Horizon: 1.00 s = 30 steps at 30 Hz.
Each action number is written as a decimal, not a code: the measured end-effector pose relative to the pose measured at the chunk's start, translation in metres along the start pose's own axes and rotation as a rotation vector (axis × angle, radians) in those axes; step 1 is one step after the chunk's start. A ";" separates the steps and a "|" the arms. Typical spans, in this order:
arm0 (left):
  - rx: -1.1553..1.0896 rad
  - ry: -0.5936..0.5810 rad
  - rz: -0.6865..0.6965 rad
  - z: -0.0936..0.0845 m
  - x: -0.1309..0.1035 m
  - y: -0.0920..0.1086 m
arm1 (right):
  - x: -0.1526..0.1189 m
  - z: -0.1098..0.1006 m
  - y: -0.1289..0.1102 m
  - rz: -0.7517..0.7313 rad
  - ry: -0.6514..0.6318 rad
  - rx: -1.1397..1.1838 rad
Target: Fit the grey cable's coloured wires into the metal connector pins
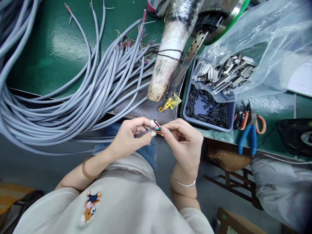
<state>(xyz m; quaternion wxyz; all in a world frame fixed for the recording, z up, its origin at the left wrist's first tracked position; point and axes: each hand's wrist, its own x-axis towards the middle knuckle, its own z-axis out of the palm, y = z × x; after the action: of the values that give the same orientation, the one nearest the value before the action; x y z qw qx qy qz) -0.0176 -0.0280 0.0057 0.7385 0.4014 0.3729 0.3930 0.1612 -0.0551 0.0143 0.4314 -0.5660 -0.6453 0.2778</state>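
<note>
My left hand pinches the end of a grey cable, with what look like white coverings on the thumb and a fingertip. Thin coloured wires, red, green and orange among them, fan out from that end. The fingers of my right hand are closed on these wires from the other side, close to the left fingertips. Exactly which strand they grip is too small to make out. Both hands are in front of the table edge, above my lap. A large bundle of grey cables with stripped ends spreads across the table on the left.
A blue tray holds short black tubes and a plastic bag of metal connectors. Beside it lie blue-handled pliers and an orange-handled cutter. A plastic-wrapped white nozzle juts over the dark board.
</note>
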 end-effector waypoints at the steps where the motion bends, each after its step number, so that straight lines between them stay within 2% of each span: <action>1: -0.016 -0.001 -0.023 0.000 0.000 0.001 | 0.000 0.000 0.000 -0.006 0.003 0.000; 5: -0.055 -0.002 -0.066 -0.001 0.000 0.001 | -0.001 0.000 0.001 -0.025 0.019 0.004; 13: -0.069 -0.067 -0.066 -0.005 0.000 0.002 | 0.000 0.001 -0.001 -0.017 -0.008 0.062; 18: -0.046 -0.025 -0.052 -0.006 0.000 0.001 | -0.002 -0.003 0.001 -0.015 0.095 0.062; 22: -0.018 0.018 0.047 0.000 -0.001 -0.004 | -0.005 -0.005 -0.004 -0.108 -0.050 -0.114; 24: 0.007 0.025 0.076 0.003 -0.002 -0.004 | -0.006 -0.003 -0.006 -0.162 -0.073 -0.196; 26: 0.003 0.008 0.117 0.002 -0.002 -0.002 | -0.006 -0.002 -0.007 -0.173 -0.005 -0.186; 27: -0.014 -0.009 0.136 -0.001 -0.002 -0.001 | -0.005 -0.003 -0.006 -0.177 0.088 -0.138; 29: -0.077 -0.080 0.157 -0.013 0.000 -0.001 | -0.004 -0.009 -0.001 -0.257 0.363 0.015; 30: -0.115 -0.141 0.124 -0.020 0.001 -0.001 | -0.004 -0.015 0.003 -0.290 0.465 0.071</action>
<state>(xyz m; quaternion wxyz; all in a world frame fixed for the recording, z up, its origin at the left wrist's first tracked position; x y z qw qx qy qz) -0.0342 -0.0213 -0.0040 0.7588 0.4072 0.2713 0.4298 0.1753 -0.0601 0.0175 0.6229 -0.5005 -0.5931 0.0983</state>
